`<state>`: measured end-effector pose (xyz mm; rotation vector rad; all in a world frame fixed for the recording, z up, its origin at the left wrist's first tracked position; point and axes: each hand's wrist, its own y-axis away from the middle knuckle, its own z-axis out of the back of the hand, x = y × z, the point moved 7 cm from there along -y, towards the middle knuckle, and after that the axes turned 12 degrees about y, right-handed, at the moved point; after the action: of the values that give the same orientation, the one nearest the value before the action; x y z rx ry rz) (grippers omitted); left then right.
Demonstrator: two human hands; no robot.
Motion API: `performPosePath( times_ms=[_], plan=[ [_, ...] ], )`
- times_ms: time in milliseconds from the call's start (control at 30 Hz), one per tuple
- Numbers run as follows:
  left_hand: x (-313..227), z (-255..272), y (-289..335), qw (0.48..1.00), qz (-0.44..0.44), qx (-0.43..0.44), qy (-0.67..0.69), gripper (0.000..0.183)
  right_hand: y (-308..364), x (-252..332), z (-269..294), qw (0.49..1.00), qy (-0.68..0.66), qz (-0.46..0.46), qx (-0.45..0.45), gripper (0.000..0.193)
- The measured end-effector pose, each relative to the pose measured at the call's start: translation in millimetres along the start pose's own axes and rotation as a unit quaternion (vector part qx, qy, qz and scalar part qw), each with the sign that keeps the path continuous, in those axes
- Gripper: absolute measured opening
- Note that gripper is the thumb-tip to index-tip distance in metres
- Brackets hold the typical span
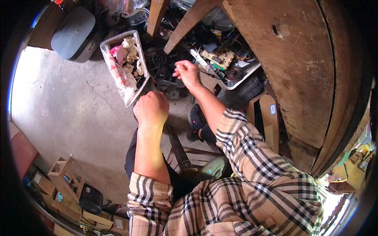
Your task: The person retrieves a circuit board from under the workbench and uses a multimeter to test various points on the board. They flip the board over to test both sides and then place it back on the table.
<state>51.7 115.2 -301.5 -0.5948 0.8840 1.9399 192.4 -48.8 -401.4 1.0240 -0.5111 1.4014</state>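
Note:
My left hand (151,106) is closed in a fist beside the near corner of a lined waste bin (119,80). Its back faces up, and whatever the fingers may hold is hidden. Crumpled paper (129,51) fills the bin, whose pale liner bears red print. Farther forward and to the right, my right hand (189,74) has its fingers curled together over dark clutter; anything between them is too small to make out. Near it a white tray (249,73) holds a circuit board (219,57) and a dark round part (234,73). My two hands are apart.
A large brown wooden panel (291,59) leans in on the right, with wooden legs (189,25) ahead. A grey lidded container (74,34) stands far left. Cardboard boxes (269,118) are by my right arm. A small wooden stool (65,177) and a black case (91,198) are lower left.

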Motion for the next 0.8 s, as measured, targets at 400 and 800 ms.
performPosePath(
  times_ms=[400,800],
  plan=[
    [-1.1,-3.3,3.4,1.0,0.004,0.003,0.016,0.036,-46.7,14.5,150.9,0.923,0.29,0.015,-0.253,0.059],
    [6.4,-5.2,-1.0,1.0,-0.002,0.005,-0.001,0.035,-40.1,42.3,160.3,0.94,0.215,0.074,-0.256,0.047]
  ],
)
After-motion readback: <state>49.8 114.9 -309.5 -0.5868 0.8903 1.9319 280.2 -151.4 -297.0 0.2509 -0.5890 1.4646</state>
